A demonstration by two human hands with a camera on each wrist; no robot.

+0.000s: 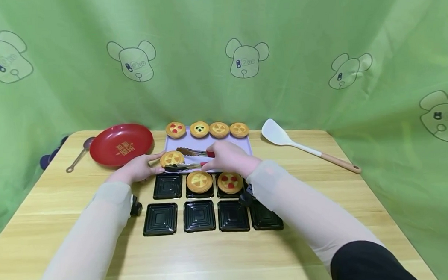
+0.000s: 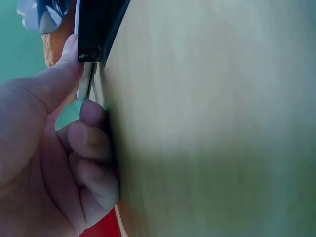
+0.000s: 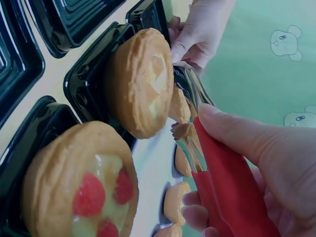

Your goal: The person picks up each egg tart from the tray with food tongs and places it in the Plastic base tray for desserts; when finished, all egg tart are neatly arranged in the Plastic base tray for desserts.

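Observation:
My right hand (image 1: 228, 154) grips red-handled metal tongs (image 3: 224, 182), their two arms spread apart. The tips reach the far and near sides of a fruit tart (image 1: 171, 158) at the left end of a lilac tray (image 1: 228, 144). Beside that end is my left hand (image 1: 136, 167), thumb and fingers at the tray's edge, apparently pinching it. Partly hidden by the hand, the contact is hard to see. In the left wrist view, the thumb lies by a black square tray (image 2: 94, 34). Two tarts, one plain-topped (image 1: 199, 181) and one with red berries (image 1: 229, 183), sit on black trays.
Several tarts (image 1: 219, 130) line the lilac tray's far edge. Other black square trays (image 1: 199, 216) lie in rows in front. A red plate (image 1: 122, 144) and a brown ladle (image 1: 81, 154) are at the left; a white spatula (image 1: 305, 147) is at the right.

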